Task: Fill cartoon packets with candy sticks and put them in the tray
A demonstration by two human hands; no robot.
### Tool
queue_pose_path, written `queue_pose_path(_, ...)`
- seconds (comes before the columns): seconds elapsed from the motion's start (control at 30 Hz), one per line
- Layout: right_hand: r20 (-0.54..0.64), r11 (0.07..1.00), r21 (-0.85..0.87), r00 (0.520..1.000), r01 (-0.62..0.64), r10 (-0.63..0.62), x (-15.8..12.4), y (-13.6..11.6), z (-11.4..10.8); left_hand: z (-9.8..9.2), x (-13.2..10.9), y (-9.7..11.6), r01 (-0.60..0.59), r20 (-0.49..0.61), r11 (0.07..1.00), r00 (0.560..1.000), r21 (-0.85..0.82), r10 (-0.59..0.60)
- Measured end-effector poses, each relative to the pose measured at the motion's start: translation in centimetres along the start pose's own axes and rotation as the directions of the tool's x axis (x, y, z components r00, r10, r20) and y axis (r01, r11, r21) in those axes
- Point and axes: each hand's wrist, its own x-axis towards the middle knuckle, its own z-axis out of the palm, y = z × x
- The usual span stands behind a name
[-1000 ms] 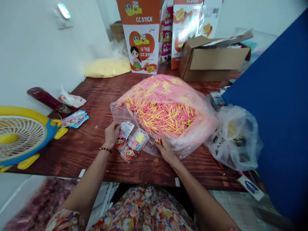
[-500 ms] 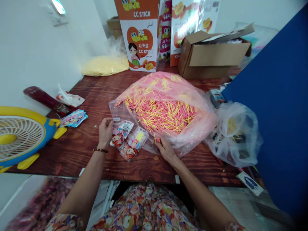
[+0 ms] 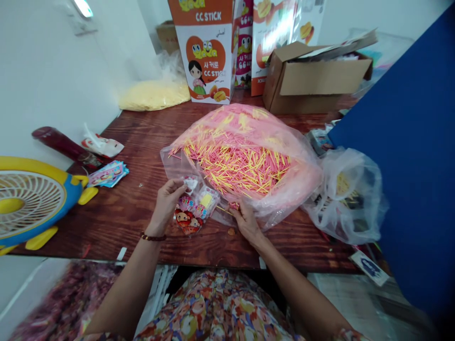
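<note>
My left hand (image 3: 167,202) pinches the upper edge of a small printed plastic pouch (image 3: 185,217), which overlaps another clear printed pouch (image 3: 207,200) showing a yellow patch. My right hand (image 3: 246,220) is closed on a small bunch of pink and yellow sticks (image 3: 234,205), seen end-on. One thin yellow stick (image 3: 223,210) juts from its fingers to the left. Just beyond both hands, a large clear bag (image 3: 305,177) lies open, heaped with loose pink and yellow sticks (image 3: 241,163).
A yellow-and-blue fan (image 3: 53,203) stands at the left, by some printed cards (image 3: 109,174) and a dark red bottle (image 3: 62,143). Boxes (image 3: 206,57), an open carton (image 3: 316,78) and a yellow bag (image 3: 154,96) line the back. A white plastic bag (image 3: 350,194) sits right, beside a blue panel (image 3: 408,142).
My left hand has moved right with the pouch, bringing it over the other pouch. The bunch in my right hand has turned slightly, and one stick now points out leftward.
</note>
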Motion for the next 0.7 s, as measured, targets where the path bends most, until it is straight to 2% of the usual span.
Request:
queue_pose_path(0.07,0.004,1.0,-0.003,1.0,0.004,-0.004,-0.2,0.3,0.1,0.8,-0.6,0.1,0.007,0.043,1.0,0.999,-0.001,-0.007)
queue_pose_path(0.17,-0.008,0.992,0.097,0.996,-0.085,0.087,0.3,0.3,0.1,2.0,-1.4,0.2,0.003,0.12,0.999,0.993,0.041,-0.007)
queue_pose_path(0.27,0.006,0.957,0.255,0.99,-0.136,0.139,1.5,-1.0,-0.6,3.4,-2.1,0.3,-0.006,0.204,0.993,0.979,0.119,-0.019)
queue_pose_path(0.33,-0.004,0.949,0.29,0.991,-0.128,0.135,2.5,-2.4,-1.7,4.3,-2.5,0.2,-0.01,0.274,0.987,0.961,0.159,-0.034)
queue_pose_path(0.4,-0.04,0.969,0.228,0.993,-0.097,0.108,3.2,-3.9,-2.9,5.2,-2.7,-0.2,-0.007,0.344,0.984,0.937,0.18,-0.057)
queue_pose_path(0.47,-0.038,0.996,0.08,0.999,-0.035,0.038,3.6,-5.2,-3.8,5.8,-2.6,-0.6,-0.005,0.4,0.98,0.913,0.201,-0.077)
queue_pose_path(0.6,0.139,0.96,-0.217,0.979,0.175,-0.148,4.1,-6.6,-4.5,6.3,-2.3,-1.2,-0.026,0.451,0.965,0.887,0.261,-0.098)
queue_pose_path(0.7,0.26,0.906,-0.318,0.945,0.278,-0.198,4.4,-6.9,-4.3,6.5,-2.3,-0.9,-0.02,0.479,0.958,0.869,0.285,-0.125)
